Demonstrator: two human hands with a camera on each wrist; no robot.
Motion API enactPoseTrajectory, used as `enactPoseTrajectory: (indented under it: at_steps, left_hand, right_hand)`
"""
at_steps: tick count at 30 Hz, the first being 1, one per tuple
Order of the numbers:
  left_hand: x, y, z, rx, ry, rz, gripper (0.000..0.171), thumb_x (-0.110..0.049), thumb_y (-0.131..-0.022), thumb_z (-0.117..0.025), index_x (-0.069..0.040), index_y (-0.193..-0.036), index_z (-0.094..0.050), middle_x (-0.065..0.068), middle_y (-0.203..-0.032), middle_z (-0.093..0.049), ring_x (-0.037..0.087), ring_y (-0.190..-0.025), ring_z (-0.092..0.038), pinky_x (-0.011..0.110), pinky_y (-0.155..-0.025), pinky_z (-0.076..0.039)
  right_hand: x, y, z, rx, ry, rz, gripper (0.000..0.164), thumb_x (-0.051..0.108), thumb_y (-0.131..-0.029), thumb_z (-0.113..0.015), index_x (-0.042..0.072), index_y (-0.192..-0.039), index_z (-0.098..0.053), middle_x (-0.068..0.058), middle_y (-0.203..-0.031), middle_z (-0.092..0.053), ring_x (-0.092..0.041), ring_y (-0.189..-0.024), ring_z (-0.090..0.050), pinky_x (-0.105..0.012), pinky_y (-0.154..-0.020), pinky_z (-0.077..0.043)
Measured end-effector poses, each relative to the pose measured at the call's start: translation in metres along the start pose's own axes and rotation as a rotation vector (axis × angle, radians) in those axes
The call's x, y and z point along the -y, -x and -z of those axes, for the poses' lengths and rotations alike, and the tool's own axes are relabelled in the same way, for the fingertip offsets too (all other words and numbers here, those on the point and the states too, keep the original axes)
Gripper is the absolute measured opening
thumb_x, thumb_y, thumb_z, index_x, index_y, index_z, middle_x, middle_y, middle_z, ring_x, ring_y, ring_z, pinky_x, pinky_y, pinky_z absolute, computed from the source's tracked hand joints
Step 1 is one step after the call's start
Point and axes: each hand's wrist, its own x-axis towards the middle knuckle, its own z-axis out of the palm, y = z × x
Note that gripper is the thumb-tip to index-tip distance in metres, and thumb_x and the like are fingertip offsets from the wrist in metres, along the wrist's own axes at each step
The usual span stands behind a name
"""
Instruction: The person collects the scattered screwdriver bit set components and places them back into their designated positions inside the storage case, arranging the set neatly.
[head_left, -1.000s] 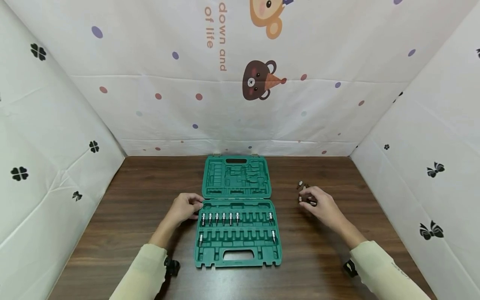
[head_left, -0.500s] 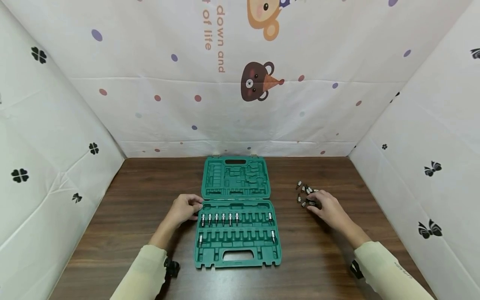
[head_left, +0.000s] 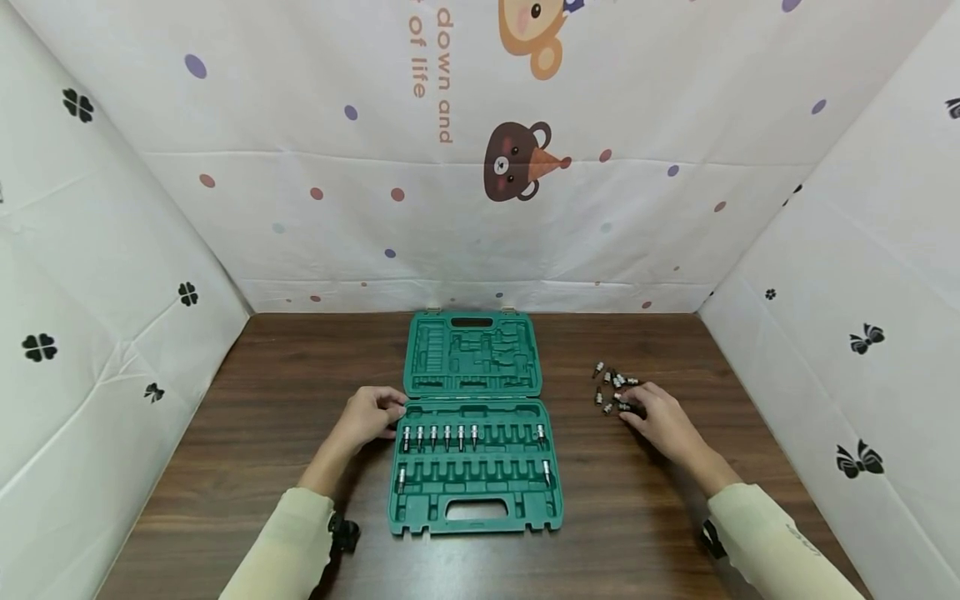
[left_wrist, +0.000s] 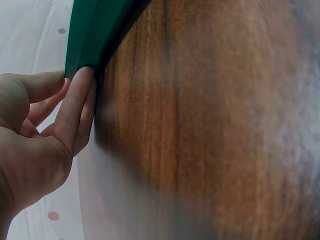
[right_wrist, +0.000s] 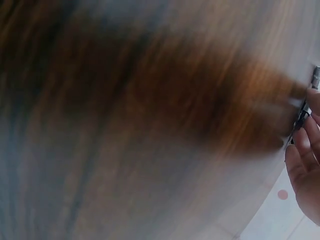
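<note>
A green plastic tool case (head_left: 424, 507) lies unfolded on the table. Several bit sockets (head_left: 447, 438) stand in its upper row, mostly at the left; a bit socket (head_left: 401, 479) and another (head_left: 547, 473) sit at either end of the lower row. My left hand (head_left: 367, 417) pinches the case's left edge, thumb and fingers meeting the green wall (left_wrist: 92, 35) in the left wrist view. My right hand (head_left: 663, 423) is at the loose bit sockets (head_left: 618, 382), thumb and fingers parted around the nearest ones. In the right wrist view, one dark bit socket (right_wrist: 301, 119) shows between them.
The case lid (head_left: 472, 354) lies flat behind the tray, with moulded recesses. Brown wooden table (head_left: 622, 533) surrounds it. White printed cloth walls (head_left: 480, 242) close off the back and both sides.
My right hand has shifted slightly right over the loose bit sockets, and more of them now show left of its fingers. My left hand stays at the case edge.
</note>
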Motion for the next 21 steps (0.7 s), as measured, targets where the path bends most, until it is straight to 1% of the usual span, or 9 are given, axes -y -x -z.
enactPoseTrajectory:
  at_steps: [4, 10, 16, 21]
  left_hand:
    - [-0.0004, 0.0005, 0.0000, 0.000, -0.001, 0.001, 0.020, -0.002, -0.102, -0.062, -0.002, -0.120, -0.072, 0.014, -0.102, -0.067, 0.020, -0.086, -0.068, 0.036, -0.070, -0.065]
    - [-0.0008, 0.0013, 0.0003, -0.001, 0.000, 0.001, 0.020, -0.002, -0.102, -0.062, -0.001, -0.120, -0.072, 0.014, -0.102, -0.067, 0.019, -0.085, -0.068, 0.036, -0.070, -0.065]
    - [-0.0007, 0.0013, 0.0005, -0.005, 0.004, -0.003, 0.020, -0.002, -0.102, -0.063, -0.001, -0.119, -0.073, 0.014, -0.101, -0.067, 0.019, -0.084, -0.068, 0.036, -0.069, -0.065]
    - [-0.0006, 0.0014, 0.0004, 0.003, 0.008, -0.003, 0.020, -0.002, -0.102, -0.063, -0.001, -0.120, -0.073, 0.014, -0.101, -0.067, 0.019, -0.085, -0.068, 0.036, -0.069, -0.066]
  right_hand:
    - [-0.0019, 0.0002, -0.0017, -0.012, 0.008, -0.001, 0.019, 0.008, -0.088, -0.082, 0.003, -0.103, -0.073, -0.010, -0.101, -0.066, -0.027, -0.091, -0.069, -0.046, -0.078, -0.060]
    - [-0.0021, -0.0004, -0.0042, -0.031, 0.004, 0.000, 0.010, 0.008, -0.089, -0.081, 0.006, -0.095, -0.072, -0.005, -0.092, -0.066, -0.019, -0.080, -0.066, -0.037, -0.069, -0.058]
    - [0.0010, -0.0012, -0.0033, -0.016, -0.002, -0.024, 0.009, 0.008, -0.091, -0.079, 0.008, -0.092, -0.071, -0.004, -0.090, -0.065, -0.016, -0.079, -0.064, -0.035, -0.068, -0.057]
    - [0.0017, -0.0014, -0.0012, 0.010, -0.025, -0.040, 0.010, 0.006, -0.091, -0.078, 0.008, -0.094, -0.069, -0.005, -0.092, -0.065, -0.016, -0.081, -0.063, -0.035, -0.069, -0.057]
